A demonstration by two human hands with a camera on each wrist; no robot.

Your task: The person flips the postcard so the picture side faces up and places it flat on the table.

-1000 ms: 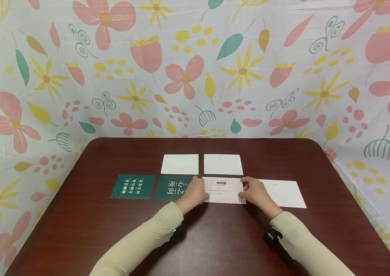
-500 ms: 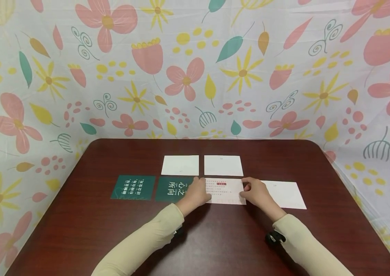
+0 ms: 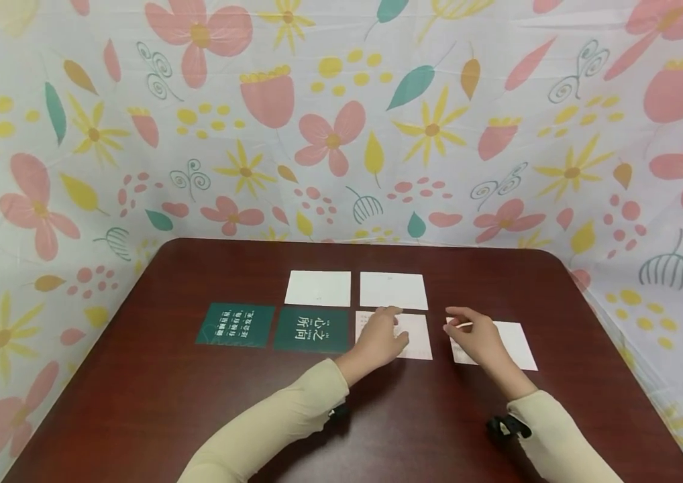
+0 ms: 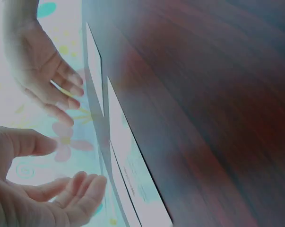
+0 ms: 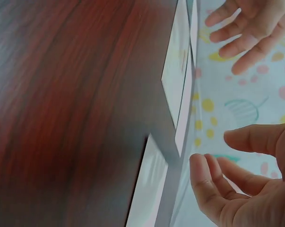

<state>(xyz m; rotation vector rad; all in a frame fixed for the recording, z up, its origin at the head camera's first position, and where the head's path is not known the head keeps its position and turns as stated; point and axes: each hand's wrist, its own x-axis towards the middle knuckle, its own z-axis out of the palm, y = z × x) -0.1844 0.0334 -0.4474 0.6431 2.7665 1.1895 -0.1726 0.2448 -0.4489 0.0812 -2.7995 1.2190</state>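
Observation:
My left hand (image 3: 378,339) hovers over a pale printed card (image 3: 418,343) in the front row, covering part of its print; its fingers are loosely bent and hold nothing. To the right, my right hand (image 3: 479,339) overlaps the left part of a blank white card (image 3: 518,343), also holding nothing. In the left wrist view, a gap shows between thumb and fingers of the left hand (image 4: 52,194). The right wrist view likewise shows the right hand (image 5: 241,175) with thumb and fingers apart, above the cards' level.
Left of the pale card lie a green card (image 3: 312,330) with large white characters and another green card (image 3: 235,325) with smaller lines. Two white cards, a left one (image 3: 318,288) and a right one (image 3: 393,291), form the back row. A floral cloth (image 3: 341,134) hangs behind the dark wooden table (image 3: 378,429).
Both hands have let go of the pale card's side edges and shifted right. The left hand now overlaps that card, the right hand the white card. The cards keep their layout.

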